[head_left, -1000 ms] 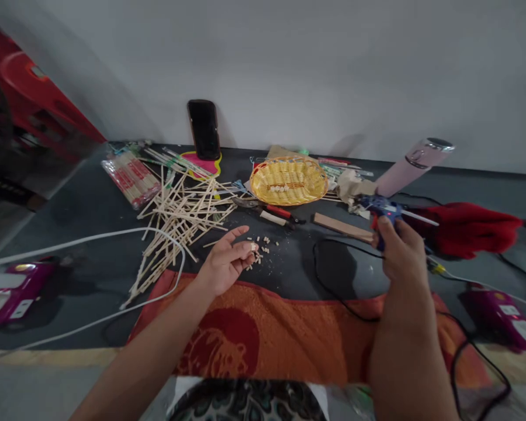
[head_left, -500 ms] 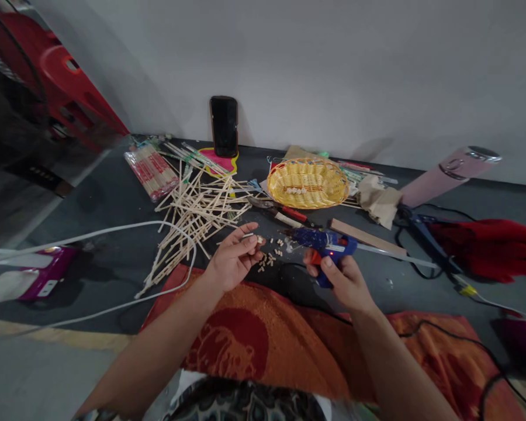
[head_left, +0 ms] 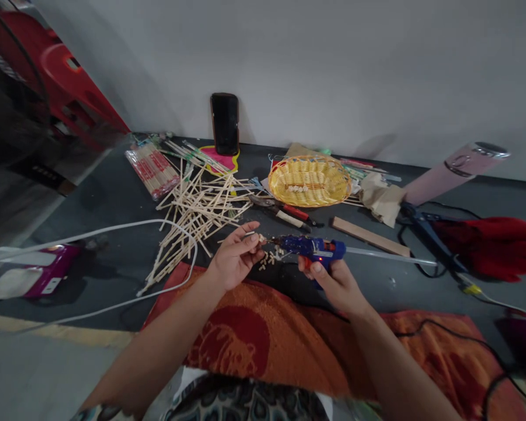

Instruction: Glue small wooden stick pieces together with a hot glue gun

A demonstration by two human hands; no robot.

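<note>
My right hand [head_left: 333,279] is wrapped round the handle of a blue hot glue gun [head_left: 313,247], whose red light is lit and whose clear glue stick [head_left: 386,255] pokes out at the back. The gun's nozzle points left, at or very close to a small pale wooden piece [head_left: 262,238]. Thumb and fingertips of my left hand [head_left: 236,257] pinch that piece; its exact shape is too small to make out. Below the nozzle, several short cut bits of wood [head_left: 269,257] lie on the dark surface. Left of them spreads a heap of thin wooden sticks [head_left: 197,204].
A yellow woven basket [head_left: 328,175] with small pale pieces stands behind pliers [head_left: 284,210] and a flat wooden strip [head_left: 370,236]. A phone [head_left: 225,124] leans on the wall. A pink flask [head_left: 456,172] is at right. A white cable [head_left: 114,230] loops at left; an orange towel [head_left: 307,339] lies in front.
My right hand has brought the glue gun left, so its nozzle is now at the small wooden piece. My left hand has hardly moved and keeps its pinch.
</note>
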